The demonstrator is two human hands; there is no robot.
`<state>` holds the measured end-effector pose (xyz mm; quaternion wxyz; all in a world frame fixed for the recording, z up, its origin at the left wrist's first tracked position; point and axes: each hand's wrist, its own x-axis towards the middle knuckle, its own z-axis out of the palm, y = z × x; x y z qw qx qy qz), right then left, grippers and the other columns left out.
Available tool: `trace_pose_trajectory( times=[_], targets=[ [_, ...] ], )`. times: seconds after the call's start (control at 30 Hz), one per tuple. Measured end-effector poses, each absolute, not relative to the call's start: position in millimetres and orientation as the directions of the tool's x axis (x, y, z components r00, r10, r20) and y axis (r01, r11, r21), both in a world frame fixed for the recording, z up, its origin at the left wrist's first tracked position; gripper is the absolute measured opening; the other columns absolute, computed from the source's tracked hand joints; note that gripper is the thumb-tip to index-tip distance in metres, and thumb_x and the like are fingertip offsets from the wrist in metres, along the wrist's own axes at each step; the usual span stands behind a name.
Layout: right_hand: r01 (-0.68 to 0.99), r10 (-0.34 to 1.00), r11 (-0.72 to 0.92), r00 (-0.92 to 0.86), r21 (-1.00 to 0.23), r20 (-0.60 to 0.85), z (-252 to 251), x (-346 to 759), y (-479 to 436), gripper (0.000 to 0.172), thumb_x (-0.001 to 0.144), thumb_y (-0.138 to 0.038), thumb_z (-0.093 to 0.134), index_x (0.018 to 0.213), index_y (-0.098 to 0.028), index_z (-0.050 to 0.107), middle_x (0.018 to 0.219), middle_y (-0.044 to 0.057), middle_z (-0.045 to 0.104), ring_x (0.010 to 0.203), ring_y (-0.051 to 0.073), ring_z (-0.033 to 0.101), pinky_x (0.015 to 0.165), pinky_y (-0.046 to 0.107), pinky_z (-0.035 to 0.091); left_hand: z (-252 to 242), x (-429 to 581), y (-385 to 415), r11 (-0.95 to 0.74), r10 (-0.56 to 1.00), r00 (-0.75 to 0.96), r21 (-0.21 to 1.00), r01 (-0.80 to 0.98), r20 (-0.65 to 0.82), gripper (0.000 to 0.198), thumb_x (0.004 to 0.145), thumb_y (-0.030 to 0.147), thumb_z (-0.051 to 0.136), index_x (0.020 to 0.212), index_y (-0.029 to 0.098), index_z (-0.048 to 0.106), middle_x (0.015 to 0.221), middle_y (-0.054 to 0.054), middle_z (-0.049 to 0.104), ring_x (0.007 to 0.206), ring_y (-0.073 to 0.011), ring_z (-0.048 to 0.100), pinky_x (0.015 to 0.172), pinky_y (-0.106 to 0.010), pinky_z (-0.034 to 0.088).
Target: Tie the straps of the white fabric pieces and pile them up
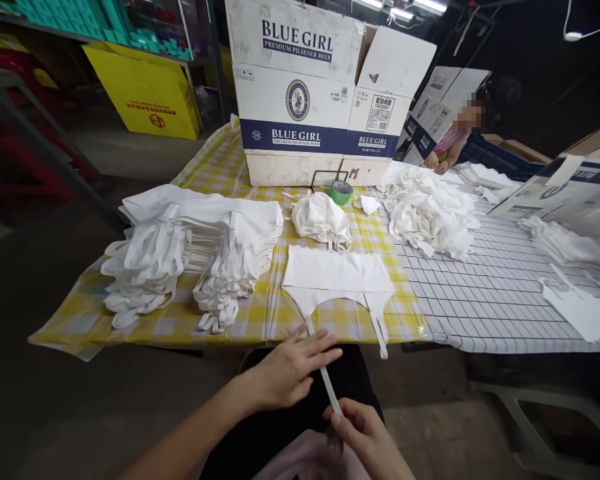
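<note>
A white camisole top [338,272] lies flat on the yellow checked tablecloth, its shoulder straps toward me. One strap hangs over the table's front edge; the other runs down under my left hand [295,367], whose fingers are stretched out across it. Lower down, above my lap, my right hand [357,427] is closed in a pinch on that strap's end. To the left rises a thick stack of similar white tops [205,220] with straps dangling forward. Behind the top sits a bunched white garment [320,217], beside a roll of green tape [341,192].
A large Blue Girl beer carton [300,100] stands at the back. On the right, a heap of white garments [427,207] lies on grid-patterned cloth [445,300], with another carton [565,180] beyond. A co-worker [455,137] sits across the table. A yellow box [147,87] is at back left.
</note>
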<state>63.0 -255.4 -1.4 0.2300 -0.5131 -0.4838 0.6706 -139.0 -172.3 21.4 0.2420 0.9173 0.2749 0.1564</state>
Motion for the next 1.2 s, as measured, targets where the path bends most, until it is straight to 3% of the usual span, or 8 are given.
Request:
trace_pose_trajectory(
  times=[0.2, 0.53, 0.67, 0.8, 0.9, 1.03, 1.13, 1.2],
  targets=[
    [0.221, 0.727, -0.512, -0.403, -0.830, -0.556, 20.2, 83.6, -248.7, 0.036, 0.082, -0.048, 0.050, 0.083, -0.012, 0.058, 0.049, -0.005, 0.043, 0.042, 0.007, 0.038, 0.047, 0.020, 0.030, -14.3, -115.0, -196.3, -0.705, 0.593, 0.756, 0.632, 0.321, 0.277, 0.029, 0.088, 0.019, 0.041, 0.114, 0.022, 0.055, 0.100, -0.002, 0.068, 0.108, -0.0161, 0.056, 0.111, -0.043, 0.016],
    [0.583, 0.830, -0.163, -0.356, -0.796, -0.430, 60.9, 96.6, -228.2, 0.005, 0.079, -0.020, 0.046, 0.084, -0.023, 0.047, 0.054, -0.007, 0.038, 0.049, 0.009, 0.029, 0.047, 0.021, 0.022, -16.3, -123.6, -186.9, -0.669, 0.645, 0.741, 0.605, 0.432, 0.185, 0.024, 0.085, 0.014, 0.040, 0.084, 0.021, 0.063, 0.074, 0.002, 0.066, 0.075, -0.0126, 0.063, 0.109, -0.041, 0.023],
    [0.609, 0.837, -0.136, -0.351, -0.781, -0.420, 65.6, 91.6, -218.2, 0.007, 0.083, -0.026, 0.043, 0.079, -0.022, 0.046, 0.051, -0.008, 0.035, 0.047, 0.009, 0.026, 0.045, 0.021, 0.020, -5.3, -116.5, -191.5, -0.611, 0.701, 0.691, 0.650, 0.451, 0.180, 0.035, 0.079, 0.007, 0.041, 0.108, 0.020, 0.057, 0.094, -0.003, 0.065, 0.093, -0.0162, 0.060, 0.109, -0.044, 0.023],
    [0.494, 0.868, -0.239, -0.278, -0.836, -0.412, 64.2, 83.0, -207.3, 0.008, 0.083, -0.029, 0.045, 0.080, -0.021, 0.047, 0.060, -0.006, 0.042, 0.051, 0.008, 0.032, 0.047, 0.019, 0.026, 10.6, -97.3, -201.1, -0.484, 0.717, 0.677, 0.820, 0.307, 0.170, 0.074, 0.072, 0.012, 0.053, 0.139, 0.022, 0.022, 0.128, -0.008, 0.049, 0.115, -0.0206, 0.047, 0.105, -0.042, 0.030],
    [0.339, 0.852, -0.402, -0.202, -0.851, -0.483, 61.3, 77.5, -199.7, 0.007, 0.078, -0.026, 0.047, 0.083, -0.021, 0.047, 0.060, -0.006, 0.042, 0.047, 0.006, 0.032, 0.043, 0.018, 0.025, 14.1, -79.5, -207.5, -0.331, 0.788, 0.601, 0.915, 0.231, 0.133, 0.073, 0.076, 0.015, 0.052, 0.140, 0.023, 0.018, 0.132, -0.008, 0.046, 0.112, -0.0201, 0.050, 0.093, -0.032, 0.043],
    [0.088, 0.697, -0.681, -0.227, -0.727, -0.681, 64.6, 78.3, -187.0, 0.025, 0.076, -0.028, 0.048, 0.101, -0.023, 0.047, 0.049, -0.011, 0.029, 0.036, 0.005, 0.017, 0.035, 0.017, 0.015, 13.3, -68.5, -207.3, -0.196, 0.901, 0.430, 0.937, 0.291, 0.055, 0.030, 0.087, 0.023, 0.039, 0.113, 0.021, 0.054, 0.096, -0.007, 0.066, 0.083, -0.0187, 0.062, 0.072, -0.028, 0.046],
    [-0.028, 0.768, -0.625, -0.197, -0.780, -0.609, 67.4, 80.7, -178.0, 0.037, 0.079, -0.035, 0.048, 0.112, -0.021, 0.043, 0.058, -0.006, 0.042, 0.038, 0.006, 0.029, 0.035, 0.018, 0.024, 11.6, -71.5, -201.0, 0.005, 0.932, 0.348, 0.967, 0.255, -0.097, 0.039, 0.091, 0.040, 0.031, 0.083, 0.017, 0.062, 0.059, -0.003, 0.062, 0.051, -0.0127, 0.055, 0.051, -0.023, 0.039],
    [0.025, 0.867, -0.482, -0.129, -0.876, -0.481, 65.4, 80.5, -175.2, 0.039, 0.081, -0.037, 0.049, 0.115, -0.021, 0.041, 0.072, -0.001, 0.050, 0.045, 0.008, 0.041, 0.038, 0.020, 0.032, 9.7, -75.4, -196.1, 0.193, 0.894, 0.391, 0.976, 0.100, -0.217, 0.044, 0.089, 0.047, 0.031, 0.082, 0.015, 0.060, 0.051, -0.001, 0.057, 0.037, -0.0086, 0.045, 0.041, -0.020, 0.031]
  ],
)
